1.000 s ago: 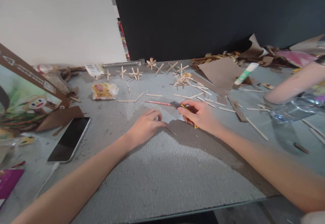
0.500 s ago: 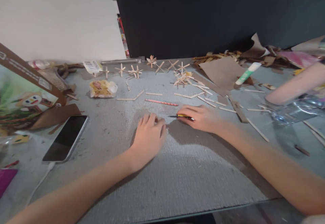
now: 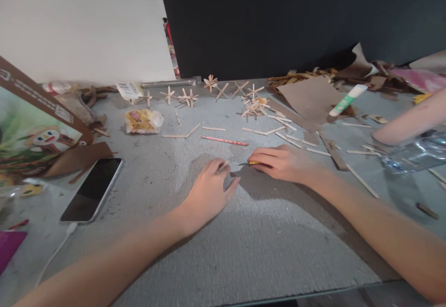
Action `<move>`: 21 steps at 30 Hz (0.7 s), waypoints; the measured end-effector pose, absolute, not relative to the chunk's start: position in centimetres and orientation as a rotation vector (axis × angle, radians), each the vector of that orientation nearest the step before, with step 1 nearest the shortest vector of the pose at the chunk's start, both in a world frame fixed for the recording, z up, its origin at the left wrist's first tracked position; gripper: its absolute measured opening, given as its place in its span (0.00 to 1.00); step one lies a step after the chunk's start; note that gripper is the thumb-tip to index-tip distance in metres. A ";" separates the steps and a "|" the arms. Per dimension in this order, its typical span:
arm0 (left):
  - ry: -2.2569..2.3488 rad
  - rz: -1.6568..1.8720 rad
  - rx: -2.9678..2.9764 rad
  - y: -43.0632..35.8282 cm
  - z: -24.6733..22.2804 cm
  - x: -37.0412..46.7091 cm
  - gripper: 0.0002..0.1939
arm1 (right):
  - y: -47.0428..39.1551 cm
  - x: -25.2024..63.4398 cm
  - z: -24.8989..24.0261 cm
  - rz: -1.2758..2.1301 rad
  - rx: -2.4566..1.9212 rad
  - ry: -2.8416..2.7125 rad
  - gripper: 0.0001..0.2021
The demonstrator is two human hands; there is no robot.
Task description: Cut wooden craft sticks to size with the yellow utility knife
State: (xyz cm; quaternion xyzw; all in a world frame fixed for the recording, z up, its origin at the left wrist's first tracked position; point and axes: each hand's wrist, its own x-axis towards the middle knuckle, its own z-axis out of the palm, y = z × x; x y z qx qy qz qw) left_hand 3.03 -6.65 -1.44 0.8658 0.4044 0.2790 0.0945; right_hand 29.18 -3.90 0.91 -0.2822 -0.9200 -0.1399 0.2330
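Observation:
My right hand (image 3: 280, 164) rests low over the grey table, fingers wrapped round a yellow craft knife (image 3: 254, 162). The knife's thin dark blade points left toward my left hand (image 3: 212, 188). That hand is just above the tabletop with its thumb apart from the bent fingers, and I see nothing clearly held in it. Beyond both hands lies a pink patterned pencil (image 3: 225, 140). Behind the pencil are flat wooden craft sticks, including a single stick (image 3: 213, 129) and a bent stick (image 3: 263, 132) on the right.
Star-shaped stick pieces (image 3: 188, 97) stand along the back. A phone (image 3: 92, 190) on a cable, a yellow packet (image 3: 143, 121) and a printed box (image 3: 42, 126) are leftward. On the right are a glue stick (image 3: 348, 100), cardboard (image 3: 310, 98), a clear bottle (image 3: 418, 153) and what looks like another person's arm (image 3: 411, 116).
My left hand's thumb has spread away from its fingers, and the hand has shifted slightly right. My right hand keeps hold of the craft knife. The whole view has shifted a little.

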 end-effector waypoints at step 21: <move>0.846 0.298 2.194 1.9 3.2 -2.5 0.18 | -3.7 29.0 0.6 -0.470 -0.931 -2.570 0.19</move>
